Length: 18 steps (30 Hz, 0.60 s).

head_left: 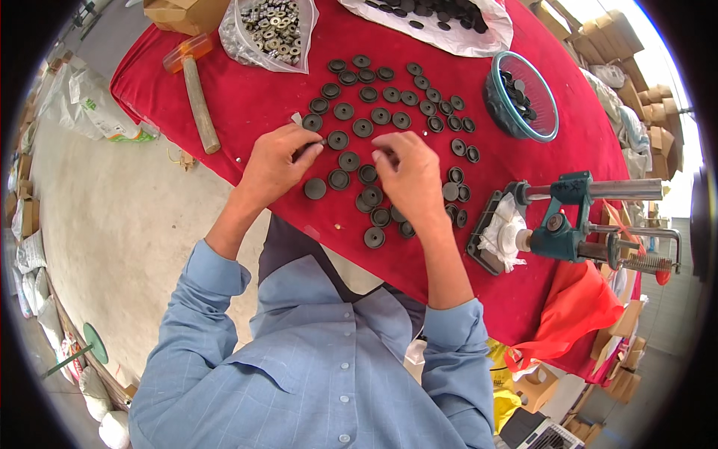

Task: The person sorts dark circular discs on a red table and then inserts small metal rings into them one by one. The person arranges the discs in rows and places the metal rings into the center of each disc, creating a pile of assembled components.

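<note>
Many small round black discs with raised rims and central holes, such as this black disc (363,127), lie spread over the red cloth (247,97). My left hand (278,165) is at the left side of the spread, thumb and fingers drawn together, with something dark at the fingertips too small to name. Over the middle of the discs is my right hand (411,173), its fingers curled inward and the tips bent down. Whatever lies between those fingers is hidden. A plain flat black disc (315,188) rests just below my left hand.
A wooden-handled mallet (200,112) lies at the left. Behind are a clear bag of metal rings (273,34) and a white bag (479,45) with black discs. A teal basket (550,112) holds more discs. A green hand press (565,224) stands at the right.
</note>
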Tool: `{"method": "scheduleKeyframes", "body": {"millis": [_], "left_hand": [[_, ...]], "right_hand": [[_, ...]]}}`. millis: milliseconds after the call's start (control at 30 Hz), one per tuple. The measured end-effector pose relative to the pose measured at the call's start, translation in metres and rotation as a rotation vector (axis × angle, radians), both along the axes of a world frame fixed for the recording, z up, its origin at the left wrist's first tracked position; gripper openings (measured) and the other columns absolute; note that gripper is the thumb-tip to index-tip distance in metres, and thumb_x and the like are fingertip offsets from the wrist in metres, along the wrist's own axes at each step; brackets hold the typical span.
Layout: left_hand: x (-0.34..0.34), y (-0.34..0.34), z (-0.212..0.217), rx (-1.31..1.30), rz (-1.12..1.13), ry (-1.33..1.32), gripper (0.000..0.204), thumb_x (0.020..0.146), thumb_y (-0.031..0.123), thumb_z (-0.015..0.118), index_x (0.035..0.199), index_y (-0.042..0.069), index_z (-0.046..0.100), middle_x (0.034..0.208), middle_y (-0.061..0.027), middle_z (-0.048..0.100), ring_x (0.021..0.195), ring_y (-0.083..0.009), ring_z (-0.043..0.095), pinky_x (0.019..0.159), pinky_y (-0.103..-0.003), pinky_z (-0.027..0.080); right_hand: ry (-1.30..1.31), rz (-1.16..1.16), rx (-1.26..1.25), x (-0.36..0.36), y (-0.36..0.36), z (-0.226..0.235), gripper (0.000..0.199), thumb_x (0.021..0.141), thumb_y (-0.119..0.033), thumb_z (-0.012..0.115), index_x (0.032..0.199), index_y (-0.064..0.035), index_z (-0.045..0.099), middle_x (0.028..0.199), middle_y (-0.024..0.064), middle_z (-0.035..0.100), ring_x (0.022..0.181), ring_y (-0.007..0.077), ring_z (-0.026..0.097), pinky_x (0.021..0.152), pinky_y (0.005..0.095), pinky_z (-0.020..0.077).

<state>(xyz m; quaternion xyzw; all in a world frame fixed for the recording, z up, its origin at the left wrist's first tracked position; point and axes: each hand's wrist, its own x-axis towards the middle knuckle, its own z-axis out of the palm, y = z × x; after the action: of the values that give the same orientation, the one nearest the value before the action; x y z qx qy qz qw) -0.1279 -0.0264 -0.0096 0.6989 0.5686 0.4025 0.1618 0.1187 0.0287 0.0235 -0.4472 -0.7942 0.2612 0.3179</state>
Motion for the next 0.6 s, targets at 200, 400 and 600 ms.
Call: {"method": "scheduleKeyframes", "body": {"millis": [200, 400, 600], "left_hand": [[-0.018, -0.005, -0.006, -0.068, 0.142, -0.028, 0.016, 0.095, 0.004, 0.076, 0.11, 0.001, 0.076, 0.092, -0.0077, 0.071, 0.071, -0.0151, 0.064, 0.065, -0.03, 0.05], [-0.001, -0.013, 0.002, -0.024, 0.136, -0.088, 0.018, 0.093, 0.004, 0.078, 0.111, 0.002, 0.076, 0.099, -0.0089, 0.069, 0.074, -0.0149, 0.063, 0.068, -0.03, 0.051], [0.04, -0.018, 0.01, -0.036, -0.059, -0.065, 0.027, 0.091, 0.007, 0.081, 0.116, 0.002, 0.075, 0.107, -0.0102, 0.068, 0.086, -0.0219, 0.067, 0.075, -0.034, 0.056]], "right_hand": [[-0.078, -0.177, 0.057, 0.038, -0.018, 0.006, 0.025, 0.09, -0.003, 0.076, 0.115, -0.0046, 0.075, 0.103, 0.0134, 0.07, 0.077, 0.0301, 0.071, 0.075, 0.0415, 0.0581], [-0.208, -0.095, 0.002, 0.077, -0.035, 0.011, 0.039, 0.083, -0.004, 0.081, 0.122, -0.0048, 0.075, 0.113, 0.0126, 0.068, 0.103, 0.0315, 0.068, 0.089, 0.044, 0.0544], [-0.399, -0.024, 0.13, 0.072, -0.04, 0.004, 0.041, 0.077, -0.007, 0.085, 0.117, -0.0056, 0.075, 0.119, 0.0108, 0.065, 0.111, 0.031, 0.064, 0.094, 0.0457, 0.0497]]}}
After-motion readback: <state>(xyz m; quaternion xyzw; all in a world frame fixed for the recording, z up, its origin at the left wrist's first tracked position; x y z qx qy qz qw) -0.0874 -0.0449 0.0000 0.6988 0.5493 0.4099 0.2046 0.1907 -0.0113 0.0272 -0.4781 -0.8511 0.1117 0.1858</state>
